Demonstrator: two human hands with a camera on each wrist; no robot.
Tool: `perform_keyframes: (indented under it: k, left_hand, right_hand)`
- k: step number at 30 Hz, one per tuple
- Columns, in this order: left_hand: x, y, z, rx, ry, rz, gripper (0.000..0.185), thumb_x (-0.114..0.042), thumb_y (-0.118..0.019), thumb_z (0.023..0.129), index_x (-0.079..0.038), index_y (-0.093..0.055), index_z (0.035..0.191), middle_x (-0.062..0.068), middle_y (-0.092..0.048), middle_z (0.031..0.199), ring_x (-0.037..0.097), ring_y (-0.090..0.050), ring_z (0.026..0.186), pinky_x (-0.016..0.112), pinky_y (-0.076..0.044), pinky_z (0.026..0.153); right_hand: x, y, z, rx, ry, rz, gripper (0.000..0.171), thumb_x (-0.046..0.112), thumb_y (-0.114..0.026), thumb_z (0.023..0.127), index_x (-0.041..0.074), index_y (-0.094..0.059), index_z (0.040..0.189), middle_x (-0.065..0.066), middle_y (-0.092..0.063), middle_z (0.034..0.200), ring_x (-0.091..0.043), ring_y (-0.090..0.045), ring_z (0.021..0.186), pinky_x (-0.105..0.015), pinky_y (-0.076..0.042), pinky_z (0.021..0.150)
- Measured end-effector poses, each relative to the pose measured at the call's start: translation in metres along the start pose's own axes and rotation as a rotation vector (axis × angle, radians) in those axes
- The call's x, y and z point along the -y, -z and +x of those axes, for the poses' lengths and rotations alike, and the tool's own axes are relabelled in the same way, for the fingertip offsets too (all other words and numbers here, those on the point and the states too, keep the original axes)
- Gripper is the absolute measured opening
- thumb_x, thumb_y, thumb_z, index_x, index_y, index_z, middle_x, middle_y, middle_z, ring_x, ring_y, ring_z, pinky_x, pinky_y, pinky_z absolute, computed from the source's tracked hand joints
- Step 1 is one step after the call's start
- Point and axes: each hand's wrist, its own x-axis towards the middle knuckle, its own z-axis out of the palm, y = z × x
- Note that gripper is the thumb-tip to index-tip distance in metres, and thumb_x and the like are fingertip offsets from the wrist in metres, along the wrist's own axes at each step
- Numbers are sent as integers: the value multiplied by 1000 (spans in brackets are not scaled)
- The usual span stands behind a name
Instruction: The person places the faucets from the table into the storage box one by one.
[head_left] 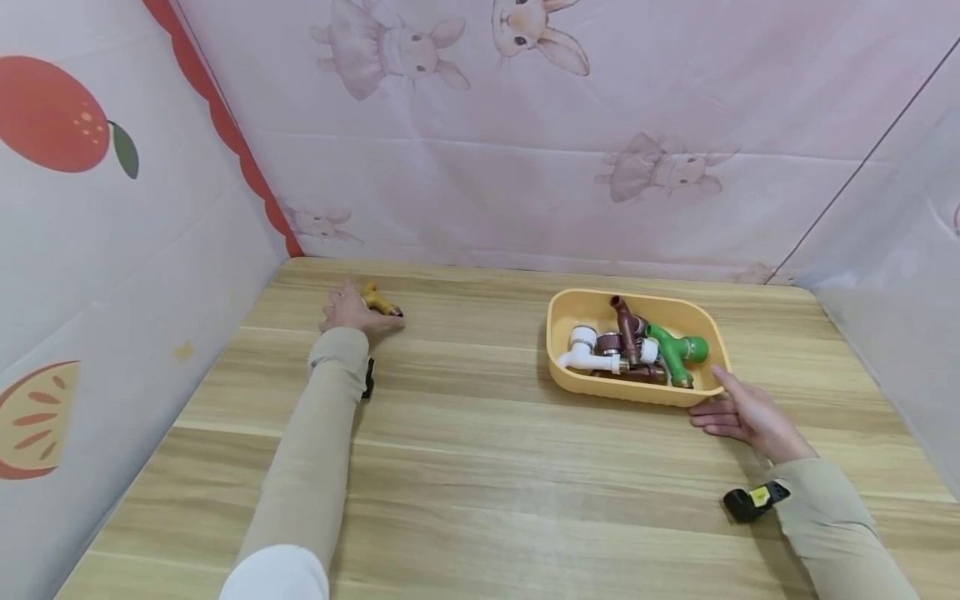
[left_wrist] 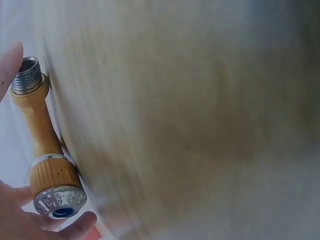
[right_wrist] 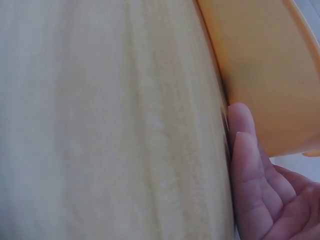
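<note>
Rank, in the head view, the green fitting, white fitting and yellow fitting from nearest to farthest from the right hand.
1. Green fitting: in the tray's right end, just above the right hand.
2. White fitting: tray's left end.
3. Yellow fitting: far left, in the left hand.

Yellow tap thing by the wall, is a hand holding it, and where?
Yes. The left hand grips the yellow tap fitting, fingers round its knurled end.

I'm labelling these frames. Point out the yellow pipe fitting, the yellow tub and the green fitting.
yellow pipe fitting (left_wrist: 41, 131), left wrist view, its shaft.
yellow tub (head_left: 627, 392), head view, near wall.
green fitting (head_left: 672, 348), head view, its body.
</note>
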Motion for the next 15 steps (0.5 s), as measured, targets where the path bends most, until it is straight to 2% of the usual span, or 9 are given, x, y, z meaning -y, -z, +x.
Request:
perform_keyframes:
  k: [6,15]
  left_hand:
    - [-4,-2,2,25,22,61,134,-65,-75,52,-9,4,145,30,-17,139,48,-23,122,66,-26,89]
    - [-7,-2,4,55,21,124,120,-64,-71,57,2,-14,140,28,-27,129,45,-30,115,62,-33,85]
  right_hand:
    - [-2,0,2,-3,2,-4,85,56,-33,91,-13,-10,135,-7,-68,86,-20,-66,80,-33,-52,75]
    - [-2,0,2,-4,3,-11,86,55,-32,92,-14,-7,136,-7,-68,87,-19,-66,80,-33,-52,75]
